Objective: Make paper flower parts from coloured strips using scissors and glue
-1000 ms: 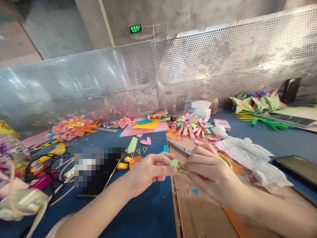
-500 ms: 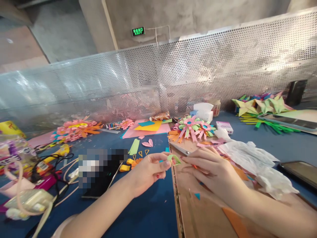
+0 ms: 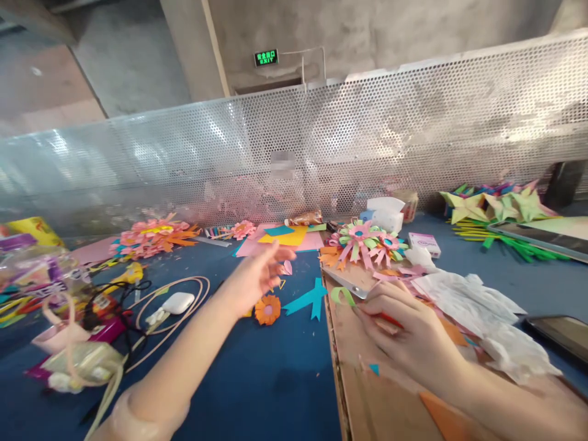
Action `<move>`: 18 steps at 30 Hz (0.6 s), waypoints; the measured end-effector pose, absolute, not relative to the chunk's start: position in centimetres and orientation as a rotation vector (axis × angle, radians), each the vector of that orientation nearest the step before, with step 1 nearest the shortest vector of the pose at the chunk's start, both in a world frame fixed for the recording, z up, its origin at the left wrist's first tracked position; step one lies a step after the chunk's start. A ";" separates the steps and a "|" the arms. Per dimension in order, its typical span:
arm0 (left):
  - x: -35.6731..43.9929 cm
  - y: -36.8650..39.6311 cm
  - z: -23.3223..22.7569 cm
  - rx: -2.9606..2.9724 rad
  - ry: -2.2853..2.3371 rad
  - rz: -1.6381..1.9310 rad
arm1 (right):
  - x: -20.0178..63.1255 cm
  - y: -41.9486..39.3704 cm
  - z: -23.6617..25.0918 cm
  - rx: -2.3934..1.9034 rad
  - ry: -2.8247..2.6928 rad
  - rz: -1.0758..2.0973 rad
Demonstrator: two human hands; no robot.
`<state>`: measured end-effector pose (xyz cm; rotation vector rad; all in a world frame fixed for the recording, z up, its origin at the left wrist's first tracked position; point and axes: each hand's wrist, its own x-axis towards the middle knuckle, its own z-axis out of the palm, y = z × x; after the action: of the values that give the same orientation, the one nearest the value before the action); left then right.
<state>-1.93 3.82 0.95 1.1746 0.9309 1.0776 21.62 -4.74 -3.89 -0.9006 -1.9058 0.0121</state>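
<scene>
Closest to the person, an orange paper piece [image 3: 436, 411] lies on the brown board [image 3: 365, 401], which sits next to the blue tabletop [image 3: 257, 392]; a tiny blue triangle [image 3: 374, 369] rests on the board just below the right hand [image 3: 407, 321]. That hand is closed: its thumb and fingertips pinch one end of a curled green paper strip [image 3: 348, 296], whose loop stands out to the left of the fingers above the board. The same hand also keeps scissors [image 3: 345, 283] tucked in it, blades pointing away to the upper left and a bit of red handle showing among the fingers. The left hand [image 3: 252, 278] reaches forward over the tabletop, fingers loosely bent and spread, with nothing visible in its grasp; whether the fingertips touch anything cannot be told. Beside it lie an orange paper flower [image 3: 267, 310] and, between the two hands, a forked blue paper piece [image 3: 316, 299]. Crumpled white tissue [image 3: 463, 294] spreads beyond the right hand, near a dark phone [image 3: 560, 334]. Farther back are a yellow sheet [image 3: 294, 236] on a pink sheet [image 3: 250, 245] and a cluster of pink and green paper flowers [image 3: 356, 242]. A perforated metal panel [image 3: 220, 177] rises behind, with a lit exit sign [image 3: 266, 57] above it.
</scene>
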 end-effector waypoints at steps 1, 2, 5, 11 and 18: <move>-2.8 4.7 1.5 1.158 0.967 1.156 | 21.5 -4.4 -4.0 -0.923 -1.935 -0.013; -3.7 5.6 2.0 1.149 1.000 1.191 | 21.3 -4.0 -4.2 -0.949 -1.977 -0.048; -6.3 7.9 2.1 1.170 1.112 1.216 | 20.2 -2.5 -4.7 -1.035 -2.118 -0.156; -9.5 11.3 -1.1 1.421 1.418 1.009 | 16.7 2.0 -4.1 -1.203 -2.276 -0.289; -10.5 13.3 -3.6 1.922 1.637 0.635 | 13.8 8.0 -4.6 -1.445 -2.416 -0.532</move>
<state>-10.51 13.34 -3.59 1.9217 1.6371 0.6352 13.85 8.00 -4.59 -1.4447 -2.4158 -0.5318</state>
